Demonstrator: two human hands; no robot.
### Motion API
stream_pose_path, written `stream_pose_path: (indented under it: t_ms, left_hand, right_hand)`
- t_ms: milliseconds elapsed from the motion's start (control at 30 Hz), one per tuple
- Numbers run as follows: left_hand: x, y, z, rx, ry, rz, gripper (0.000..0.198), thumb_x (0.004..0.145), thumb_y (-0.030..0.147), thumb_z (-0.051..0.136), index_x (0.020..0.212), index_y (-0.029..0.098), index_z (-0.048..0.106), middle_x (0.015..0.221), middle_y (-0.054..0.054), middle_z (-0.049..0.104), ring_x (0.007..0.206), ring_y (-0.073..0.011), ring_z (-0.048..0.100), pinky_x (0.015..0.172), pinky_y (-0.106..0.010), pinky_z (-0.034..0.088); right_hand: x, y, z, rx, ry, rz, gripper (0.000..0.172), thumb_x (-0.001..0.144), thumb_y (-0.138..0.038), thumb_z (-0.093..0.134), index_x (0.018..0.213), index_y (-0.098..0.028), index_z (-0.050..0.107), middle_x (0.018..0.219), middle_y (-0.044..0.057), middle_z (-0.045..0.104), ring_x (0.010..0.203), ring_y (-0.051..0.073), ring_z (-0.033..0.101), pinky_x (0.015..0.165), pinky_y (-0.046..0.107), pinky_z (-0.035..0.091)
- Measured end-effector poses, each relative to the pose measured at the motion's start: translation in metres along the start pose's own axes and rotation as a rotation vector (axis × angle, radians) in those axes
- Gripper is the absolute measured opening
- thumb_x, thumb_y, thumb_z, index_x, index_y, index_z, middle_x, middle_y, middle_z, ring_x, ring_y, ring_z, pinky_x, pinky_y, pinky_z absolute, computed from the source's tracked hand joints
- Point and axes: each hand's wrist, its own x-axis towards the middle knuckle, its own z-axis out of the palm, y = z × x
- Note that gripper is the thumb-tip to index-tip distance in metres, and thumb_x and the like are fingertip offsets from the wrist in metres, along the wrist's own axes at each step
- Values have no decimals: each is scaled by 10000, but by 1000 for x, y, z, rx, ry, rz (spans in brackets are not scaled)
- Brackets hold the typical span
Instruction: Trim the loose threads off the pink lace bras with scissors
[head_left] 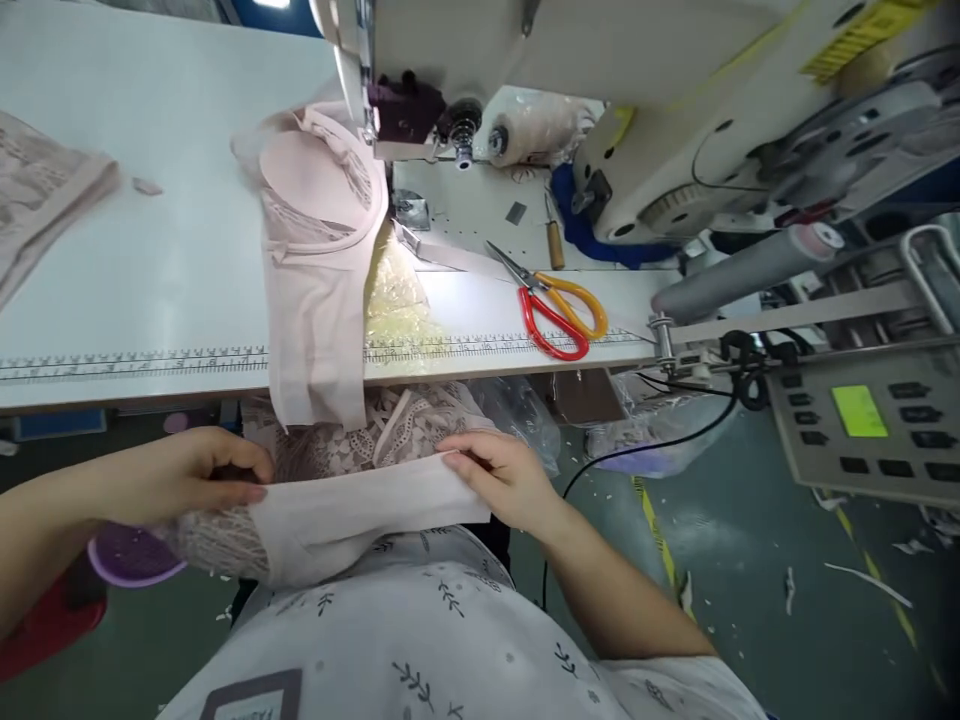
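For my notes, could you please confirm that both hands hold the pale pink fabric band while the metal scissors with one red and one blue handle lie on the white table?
Not quite: the metal scissors have one red handle and one orange handle, as the head view shows.

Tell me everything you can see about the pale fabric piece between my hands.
The fabric piece is a pale pink, smooth, soft-looking band, with sheer, lace-like material at its left end. Its upper edge runs nearly straight from the left hand to the right hand, both gripping it with thumb and fingers. Its lower side is looser and creased. It lies in front of the table edge, close to the printed shirt; whether they touch is unclear.
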Motion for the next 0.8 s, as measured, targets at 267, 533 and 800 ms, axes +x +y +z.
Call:
stream_pose_path:
  t_ms: [267, 533, 800]
  left_hand:
    - [43, -11, -13, -10, -188, 37, 151, 783, 249, 571, 807, 193, 710, 734, 40, 714, 696, -143, 626, 647, -160, 435]
    - [43, -17, -5, 56, -83, 69, 136, 796, 264, 579, 802, 196, 696, 813, 21, 730, 788, -193, 649, 729, -230, 448]
    - [40, -4, 1, 519, 17, 111, 249, 884, 267, 472, 982, 164, 677, 909, -88, 736, 758, -270, 670, 625, -299, 481]
  right_hand:
    - [4, 19, 8, -2, 32, 110, 134, 818, -230, 527, 805, -171, 646, 638, 3, 626, 557, 122, 541, 525, 227, 429]
    - [6, 23, 7, -26, 47, 91, 82, 798, -213, 504, 758, -176, 566, 690, 19, 608, 625, 135, 539, 565, 235, 429]
    - [5, 24, 17, -29, 145, 96, 72, 812, -214, 499, 780, -190, 559, 700, 20, 611, 631, 138, 549, 572, 240, 446]
